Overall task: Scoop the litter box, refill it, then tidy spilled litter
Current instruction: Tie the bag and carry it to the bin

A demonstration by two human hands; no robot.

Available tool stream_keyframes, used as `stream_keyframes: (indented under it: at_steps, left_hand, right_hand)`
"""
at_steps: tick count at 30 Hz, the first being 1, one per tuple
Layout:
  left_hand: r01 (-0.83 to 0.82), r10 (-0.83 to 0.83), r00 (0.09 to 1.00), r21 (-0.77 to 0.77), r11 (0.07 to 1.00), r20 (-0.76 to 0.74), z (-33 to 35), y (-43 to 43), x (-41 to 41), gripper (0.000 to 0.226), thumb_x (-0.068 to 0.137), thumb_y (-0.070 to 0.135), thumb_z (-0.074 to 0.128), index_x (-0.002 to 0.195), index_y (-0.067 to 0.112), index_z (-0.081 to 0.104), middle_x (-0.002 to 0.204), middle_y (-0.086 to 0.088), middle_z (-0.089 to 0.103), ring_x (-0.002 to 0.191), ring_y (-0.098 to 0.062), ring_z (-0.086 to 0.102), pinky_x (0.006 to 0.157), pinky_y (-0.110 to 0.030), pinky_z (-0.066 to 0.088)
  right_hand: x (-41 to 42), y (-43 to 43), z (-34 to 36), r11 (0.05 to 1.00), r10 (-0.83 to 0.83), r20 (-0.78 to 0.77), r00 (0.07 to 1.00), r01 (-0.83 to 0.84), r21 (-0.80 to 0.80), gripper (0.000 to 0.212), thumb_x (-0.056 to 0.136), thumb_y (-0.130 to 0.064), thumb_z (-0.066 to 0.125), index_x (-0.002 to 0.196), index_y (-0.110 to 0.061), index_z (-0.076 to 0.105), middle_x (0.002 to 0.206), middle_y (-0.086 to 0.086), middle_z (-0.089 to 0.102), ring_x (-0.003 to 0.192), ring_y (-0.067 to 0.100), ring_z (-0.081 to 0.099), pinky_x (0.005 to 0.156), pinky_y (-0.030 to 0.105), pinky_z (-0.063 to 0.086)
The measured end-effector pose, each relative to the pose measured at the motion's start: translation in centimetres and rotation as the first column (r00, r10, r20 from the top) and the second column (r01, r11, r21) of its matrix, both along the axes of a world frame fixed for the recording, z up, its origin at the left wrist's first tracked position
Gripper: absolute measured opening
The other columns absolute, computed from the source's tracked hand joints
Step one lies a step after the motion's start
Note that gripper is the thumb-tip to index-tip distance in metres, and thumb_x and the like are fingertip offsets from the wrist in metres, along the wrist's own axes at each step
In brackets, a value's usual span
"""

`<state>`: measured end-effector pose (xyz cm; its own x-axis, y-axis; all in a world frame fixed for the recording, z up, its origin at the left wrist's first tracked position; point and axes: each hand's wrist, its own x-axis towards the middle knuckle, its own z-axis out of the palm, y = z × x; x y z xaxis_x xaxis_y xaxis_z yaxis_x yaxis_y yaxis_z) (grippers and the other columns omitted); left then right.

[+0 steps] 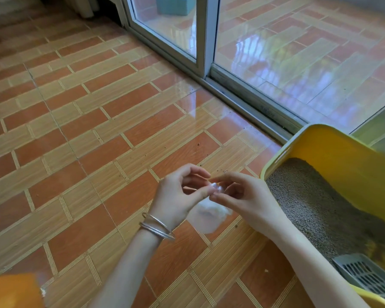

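Head view: A person's left grip (178, 196) and right grip (242, 196) meet above a glossy orange-and-tan tiled floor (76, 130), each pinching with thumb and fingertips the top edge of a thin, clear plastic bag (206, 215). The bag hangs from the pinch towards the viewer, its long axis running from the fingertips down to a rounded lower end above the floor. Three thin silver bangles (157, 227) circle the left wrist.

Just right of the hands stands a yellow plastic litter box (342, 165), its long axis running from the sliding door's track at the far end down to the frame's lower right corner. Grey granular litter (309, 207) fills it, heaped towards the far end. A grey slotted plastic scoop (365, 276) lies at the near end, its long axis slanting from upper left to lower right.

Dark spilled litter grains (198, 144) dot the tiles between the hands and the white-framed sliding glass door (205, 41). An orange object (11, 290), blurred, fills the lower left corner.
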<state>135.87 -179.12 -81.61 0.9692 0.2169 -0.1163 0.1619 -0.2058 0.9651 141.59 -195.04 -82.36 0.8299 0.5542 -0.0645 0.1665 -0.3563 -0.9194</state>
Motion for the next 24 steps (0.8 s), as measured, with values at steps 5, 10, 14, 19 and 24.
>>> stream_keyframes:
  at_steps: [5, 10, 14, 19, 24]
  left_hand:
    - [0.060, -0.060, 0.998, 0.020, 0.998, -0.032, 2.6, 0.5, 1.6, 0.015, 0.075, 0.009, 0.076, 0.082, 0.020, 0.069, 0.081, 0.006, 0.073, 0.082, -0.007, 0.069, 0.076, -0.021, 0.054]
    - [-0.062, 0.071, 0.996, 0.170, 0.983, -0.051, 8.6, 1.7, 2.1, 0.015, 0.076, 0.008, 0.075, 0.076, 0.022, 0.069, 0.077, 0.016, 0.070, 0.073, 0.002, 0.065, 0.068, -0.012, 0.050]
    - [-0.048, 0.080, 0.995, 0.408, 0.912, -0.061, 16.4, 3.3, 2.2, 0.009, 0.081, 0.016, 0.071, 0.085, 0.024, 0.070, 0.081, 0.020, 0.068, 0.077, 0.004, 0.061, 0.071, -0.009, 0.046]
    - [0.099, -0.023, 0.993, 0.702, 0.705, -0.117, 29.0, 4.0, 2.0, 0.024, 0.088, 0.036, 0.056, 0.107, 0.024, 0.065, 0.112, 0.010, 0.062, 0.106, -0.013, 0.054, 0.087, -0.026, 0.041]
    - [0.182, -0.073, 0.983, 0.845, 0.502, -0.168, 42.4, 3.9, 1.8, 0.049, 0.082, 0.051, 0.037, 0.113, 0.024, 0.064, 0.120, -0.001, 0.063, 0.114, -0.024, 0.057, 0.092, -0.042, 0.046]
  right_hand:
    - [1.9, 0.6, 2.4, 0.995, -0.069, 0.007, 0.998, 0.069, -0.067, 0.011, 0.072, -0.026, 0.078, 0.080, -0.021, 0.072, 0.061, -0.014, 0.061, 0.054, 0.002, 0.051, 0.053, 0.010, 0.037]
    - [3.5, 0.8, 8.9, 0.980, -0.054, -0.030, 0.998, 0.047, -0.192, 0.008, 0.076, -0.022, 0.076, 0.080, -0.018, 0.071, 0.068, -0.008, 0.066, 0.059, 0.003, 0.057, 0.054, 0.011, 0.041]
    - [4.6, 0.3, 17.6, 0.966, -0.042, -0.037, 0.998, 0.031, -0.258, 0.006, 0.079, -0.025, 0.073, 0.080, -0.021, 0.068, 0.070, -0.004, 0.066, 0.060, 0.011, 0.059, 0.054, 0.021, 0.044]
    - [5.3, -0.2, 32.3, 0.959, -0.017, 0.002, 1.000, 0.016, -0.283, 0.007, 0.083, -0.023, 0.069, 0.079, -0.021, 0.064, 0.065, -0.007, 0.059, 0.054, 0.002, 0.053, 0.050, 0.009, 0.037]
    - [5.8, -0.9, 46.9, 0.953, -0.028, 0.017, 0.999, 0.032, -0.303, 0.008, 0.083, -0.024, 0.069, 0.080, -0.017, 0.065, 0.069, -0.010, 0.062, 0.060, 0.001, 0.058, 0.054, 0.006, 0.040]
